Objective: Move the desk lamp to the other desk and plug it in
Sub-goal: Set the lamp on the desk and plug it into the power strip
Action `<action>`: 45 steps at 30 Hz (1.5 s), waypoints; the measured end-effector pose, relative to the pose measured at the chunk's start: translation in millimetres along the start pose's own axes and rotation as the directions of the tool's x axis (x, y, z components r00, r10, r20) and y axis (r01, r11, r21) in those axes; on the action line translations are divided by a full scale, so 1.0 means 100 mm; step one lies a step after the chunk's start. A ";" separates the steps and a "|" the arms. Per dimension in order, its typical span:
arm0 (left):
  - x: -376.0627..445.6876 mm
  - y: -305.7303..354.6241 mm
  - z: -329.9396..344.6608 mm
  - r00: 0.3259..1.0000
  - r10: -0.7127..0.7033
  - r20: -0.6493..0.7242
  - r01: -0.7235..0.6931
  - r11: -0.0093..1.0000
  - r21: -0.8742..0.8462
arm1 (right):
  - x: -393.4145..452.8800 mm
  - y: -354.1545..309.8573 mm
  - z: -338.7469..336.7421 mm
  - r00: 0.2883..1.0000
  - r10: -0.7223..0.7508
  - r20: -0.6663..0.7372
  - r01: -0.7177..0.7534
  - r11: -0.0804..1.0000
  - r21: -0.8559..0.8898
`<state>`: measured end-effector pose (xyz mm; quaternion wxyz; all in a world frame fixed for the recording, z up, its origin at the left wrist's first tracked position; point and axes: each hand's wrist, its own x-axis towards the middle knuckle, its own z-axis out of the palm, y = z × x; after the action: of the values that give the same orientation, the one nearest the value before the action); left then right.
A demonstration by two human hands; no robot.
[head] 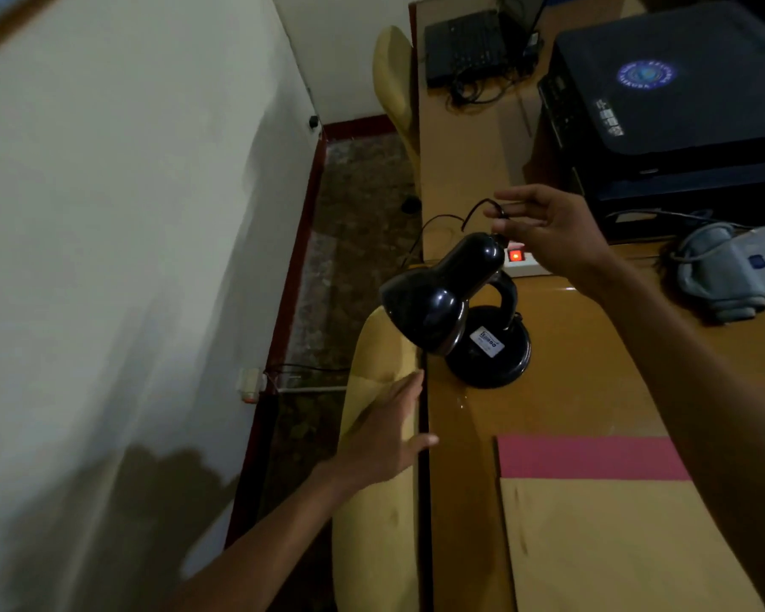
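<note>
Lamp (460, 311) cord (482, 207) pinched in right hand's (553, 227) fingertip grip.

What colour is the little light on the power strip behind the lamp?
Red-orange and glowing: the switch light on the white power strip, seen in the head view.

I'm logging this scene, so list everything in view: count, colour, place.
desk lamp: 1, black, on the desk's left edge
cord: 1, black, from the lamp's top to the right hand's fingers
desk: 1, brown, right half
power strip: 1, white with a lit red switch, behind the lamp
printer: 1, black, far right
blood pressure monitor: 1, grey-white, right edge
folders: 2, pink and tan, near desk
small black box: 1, far desk, cables attached
chairs: 2, yellow, left of the desk
wall socket: 1, white, low on the wall
left hand: open, at the near chair's back
right hand: pinching the cord
</note>
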<state>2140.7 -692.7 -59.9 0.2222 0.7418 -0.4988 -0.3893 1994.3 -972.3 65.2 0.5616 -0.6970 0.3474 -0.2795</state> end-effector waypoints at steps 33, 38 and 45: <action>0.52 1.17 -2.85 0.962 0.044 -0.270 -0.128 0.945 -0.301 | -0.23 0.65 0.13 0.953 0.296 -0.068 -0.302 0.902 -0.308; 0.32 1.03 -2.77 0.939 0.123 -0.321 -0.183 0.969 -0.164 | -0.67 1.32 0.59 0.896 0.438 0.079 -0.329 0.772 -0.543; -0.04 1.19 -2.82 0.874 0.210 -0.438 -0.279 0.955 -0.098 | -0.76 1.60 1.04 0.925 0.297 -0.238 -0.375 0.819 -0.434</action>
<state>2298.0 -753.2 196.0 0.4305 0.7192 -0.4964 -0.2261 2002.4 -870.6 -112.9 0.3856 -0.7153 0.5664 -0.1374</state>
